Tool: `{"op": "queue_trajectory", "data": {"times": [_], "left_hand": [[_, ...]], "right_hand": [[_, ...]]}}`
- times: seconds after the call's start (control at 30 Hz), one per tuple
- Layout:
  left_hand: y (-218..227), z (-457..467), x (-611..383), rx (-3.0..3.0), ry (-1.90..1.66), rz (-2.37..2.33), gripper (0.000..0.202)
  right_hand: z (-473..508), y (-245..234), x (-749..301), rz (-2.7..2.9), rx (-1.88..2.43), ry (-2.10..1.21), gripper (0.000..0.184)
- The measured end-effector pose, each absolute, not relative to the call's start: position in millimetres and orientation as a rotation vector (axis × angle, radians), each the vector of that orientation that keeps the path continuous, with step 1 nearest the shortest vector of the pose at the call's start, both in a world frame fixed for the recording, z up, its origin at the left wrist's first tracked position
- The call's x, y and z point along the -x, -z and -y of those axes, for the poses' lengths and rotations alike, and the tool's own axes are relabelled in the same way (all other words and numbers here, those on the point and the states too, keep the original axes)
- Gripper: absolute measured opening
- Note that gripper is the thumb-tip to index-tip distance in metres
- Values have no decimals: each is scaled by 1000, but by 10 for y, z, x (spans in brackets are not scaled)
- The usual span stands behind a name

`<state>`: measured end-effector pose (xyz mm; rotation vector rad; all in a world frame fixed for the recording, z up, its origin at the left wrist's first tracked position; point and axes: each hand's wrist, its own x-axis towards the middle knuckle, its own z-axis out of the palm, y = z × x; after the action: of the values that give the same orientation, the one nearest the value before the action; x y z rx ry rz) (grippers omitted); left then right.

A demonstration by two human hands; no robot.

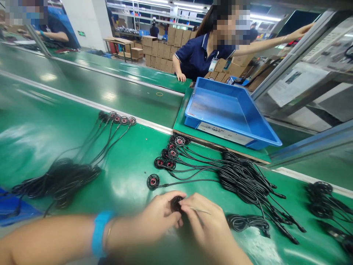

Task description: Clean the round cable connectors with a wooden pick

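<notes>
My left hand (156, 215) grips a small black round part (176, 203) between thumb and fingers, low over the green bench. On its right side, the closed fingertips of my right hand (205, 217) touch the part and pinch a thin metal tool (200, 211), perhaps tweezers. Just beyond my hands lies a black toothed disc with a red centre (153, 181), joined to a black cable. Several similar discs (170, 163) cluster behind it, their cables running right into a coiled bundle (239, 176). A separate cable coil (248, 222) lies right of my right hand.
Another group of discs (124, 120) with a cable pile (60, 180) lies at left. A blue tray (220, 99) rests on a raised board at back right. More black parts (321, 200) sit at far right. Across the bench, a person (200, 55) reaches toward a metal post (298, 51).
</notes>
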<state>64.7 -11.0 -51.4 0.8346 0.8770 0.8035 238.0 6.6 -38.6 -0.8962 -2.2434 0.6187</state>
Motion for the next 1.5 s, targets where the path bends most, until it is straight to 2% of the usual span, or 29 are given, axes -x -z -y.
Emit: {"op": "queue_trajectory", "data": {"times": [0.5, 0.77, 0.87, 1.03, 1.13, 1.37, 1.5], "left_hand": [[569, 19, -574, -835, -808, -757, 52], [457, 58, -612, -923, -703, -723, 24], [483, 47, -615, -906, -755, -740, 33], [543, 16, -557, -909, -742, -800, 53], [572, 8, -525, -906, -730, -791, 53], [603, 15, -518, -954, -699, -751, 54], [476, 15, -433, -1316, -571, -895, 50]], "right_hand": [[-2, 376, -2413, 1992, 932, -626, 21], [-98, 357, -2362, 2301, 846, -643, 22], [-104, 300, -2404, 2249, 858, -623, 23], [-52, 279, -2557, 1633, 1123, -704, 19], [-31, 292, -2593, 1460, 1263, -764, 22], [-1, 353, -2531, 1536, 1223, -827, 19], [-6, 350, -2553, 1593, 1223, -753, 20]]}}
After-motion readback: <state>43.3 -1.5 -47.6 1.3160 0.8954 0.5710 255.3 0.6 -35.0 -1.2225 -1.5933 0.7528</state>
